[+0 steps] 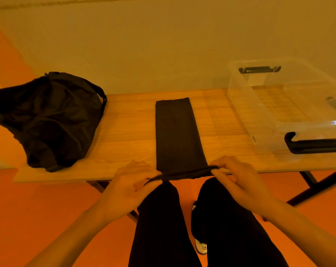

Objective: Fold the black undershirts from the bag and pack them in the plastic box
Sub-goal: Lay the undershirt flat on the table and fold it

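Pale wall (144, 45) is rising behind a light wood-grain worktop (124, 132), whose near edge is running across the view above an orange floor (47, 209). A black undershirt folded into a long narrow strip (176, 132) is lying lengthwise at the middle, reaching from near the far edge at 12 o'clock to the near edge at 6 o'clock. The left grip (128, 182) is pinching the strip's near end at 7 o'clock and the right grip (238, 180) is pinching it at 5 o'clock, holding that hem just off the wood. A slumped black fabric bag (47, 120) is covering the worktop's left end at 9 o'clock. A clear plastic box with black clip handles (238, 89) is sitting at 2 o'clock. Bands of bare wood are lying open on either side of the strip, separating it from both.
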A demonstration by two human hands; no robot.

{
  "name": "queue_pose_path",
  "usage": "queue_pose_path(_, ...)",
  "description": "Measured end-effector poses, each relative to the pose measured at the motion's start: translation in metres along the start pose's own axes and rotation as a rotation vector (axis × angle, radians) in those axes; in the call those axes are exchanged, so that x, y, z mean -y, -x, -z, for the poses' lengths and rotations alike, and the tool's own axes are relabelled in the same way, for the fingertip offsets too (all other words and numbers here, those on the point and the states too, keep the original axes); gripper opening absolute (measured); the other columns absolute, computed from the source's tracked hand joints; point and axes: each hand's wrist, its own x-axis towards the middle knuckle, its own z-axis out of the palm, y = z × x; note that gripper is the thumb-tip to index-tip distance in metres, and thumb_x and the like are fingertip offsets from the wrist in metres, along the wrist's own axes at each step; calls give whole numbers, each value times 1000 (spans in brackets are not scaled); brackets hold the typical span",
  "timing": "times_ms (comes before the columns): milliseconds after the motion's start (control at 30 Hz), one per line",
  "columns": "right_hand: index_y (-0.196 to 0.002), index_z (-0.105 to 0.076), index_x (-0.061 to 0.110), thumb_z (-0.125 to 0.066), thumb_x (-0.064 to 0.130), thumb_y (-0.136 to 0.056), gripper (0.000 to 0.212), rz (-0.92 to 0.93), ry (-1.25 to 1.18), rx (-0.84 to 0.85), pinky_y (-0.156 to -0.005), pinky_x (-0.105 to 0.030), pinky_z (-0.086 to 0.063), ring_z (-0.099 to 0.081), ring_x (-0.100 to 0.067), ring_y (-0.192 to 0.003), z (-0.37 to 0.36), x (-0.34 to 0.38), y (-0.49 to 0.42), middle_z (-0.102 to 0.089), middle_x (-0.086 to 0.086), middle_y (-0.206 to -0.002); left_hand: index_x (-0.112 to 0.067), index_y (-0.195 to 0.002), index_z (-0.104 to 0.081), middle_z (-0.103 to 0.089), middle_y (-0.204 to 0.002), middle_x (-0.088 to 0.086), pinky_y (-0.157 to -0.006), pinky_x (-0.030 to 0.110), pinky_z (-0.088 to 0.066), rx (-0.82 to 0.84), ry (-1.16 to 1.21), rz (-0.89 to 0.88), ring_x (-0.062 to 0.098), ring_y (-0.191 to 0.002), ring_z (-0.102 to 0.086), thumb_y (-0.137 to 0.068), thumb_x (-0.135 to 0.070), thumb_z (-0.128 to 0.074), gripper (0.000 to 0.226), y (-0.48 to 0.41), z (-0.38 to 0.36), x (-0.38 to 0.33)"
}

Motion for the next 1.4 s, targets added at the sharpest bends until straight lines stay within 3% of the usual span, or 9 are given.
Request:
queue_pose_path(167, -94, -63, 32, -56, 34, -100, 10, -136, -219, -160, -71, -15, -47, -64, -4, -86, 0, 14, -48, -66, 15, -89, -8, -80, -68, -64, -76, 2, -70, 21, -44, -173, 208, 295, 7, -74, -60, -93, -44, -61, 38, -43, 5, -5)
queue_pose_path(333, -88, -66, 30, -63, 29, -98, 10, -413, -220, -217, -71, -30, -53, -64, -3, -75, -14, -13, -102, -68, 14, -78, -4, -87, -67, -69, -83, 12, -77, 44, -56, -225, 164, 559, 21, -79, -67, -102, -31, -58, 32, -89, -5, 28)
queue_pose_path(500, -97, -71, 18, -65, 29, -98, 12, -690, -176, -87, -66, -24, -48, -64, -11, -78, -27, -42, -128, -68, 1, -88, -8, -88, -70, -72, -84, 12, -78, 56, -56, -150, 37, 716, 28, -79, -69, -103, -35, -57, 34, -109, -22, 64)
queue_pose_path(567, -98, -72, 16, -64, 32, -98, 18, -682, -36, -64, -72, -30, -51, -64, -14, -82, -31, -49, -131, -69, 0, -88, -12, -85, -69, -71, -79, 9, -78, 53, -56, -145, -44, 725, 24, -75, -68, -103, -37, -56, 33, -111, -24, 71)
queue_pose_path(700, -98, -66, 22, -60, 37, -100, 17, -649, 102, -30, -62, -17, -38, -53, -1, -75, -29, -48, -134, -60, 10, -81, -18, -89, -68, -70, -74, 5, -70, 41, -57, -95, -71, 763, 17, -67, -68, -103, -40, -55, 29, -119, -22, 71)
queue_pose_path(900, -107, -67, 23, -63, 38, -97, 19, -624, 40, -52, -59, -15, -34, -60, -1, -74, -21, -41, -112, -67, 9, -79, -24, -110, -61, -73, -84, -1, -63, 30, -54, -91, 46, 804, 9, -65, -68, -97, -39, -65, 20, -110, -11, 69)
queue_pose_path(1067, -116, -64, 26, -69, 39, -93, 27, -556, 107, -93, -62, -17, -36, -57, -1, -73, -27, -40, -121, -64, 11, -84, -37, -123, -54, -64, -83, -9, -69, 19, -45, -34, -106, 697, 4, -80, -62, -92, -36, -72, 36, -114, -16, 66)
queue_pose_path(1233, -112, -68, 29, -72, 35, -91, 22, -463, 262, 72, -63, -10, -32, -53, -4, -79, -29, -44, -137, -56, 8, -93, -27, -99, -66, -59, -88, -9, -68, 21, -39, -31, -188, 593, 4, -76, -54, -93, -29, -71, 8, -115, -17, 78)
queue_pose_path(1400, -102, -70, 28, -73, 32, -91, 12, -468, 256, 35, -61, -10, -31, -50, 0, -73, -30, -49, -138, -59, 9, -93, -24, -90, -66, -66, -93, -8, -70, 24, -45, -92, -106, 624, 6, -81, -60, -93, -24, -71, 7, -115, -18, 84)
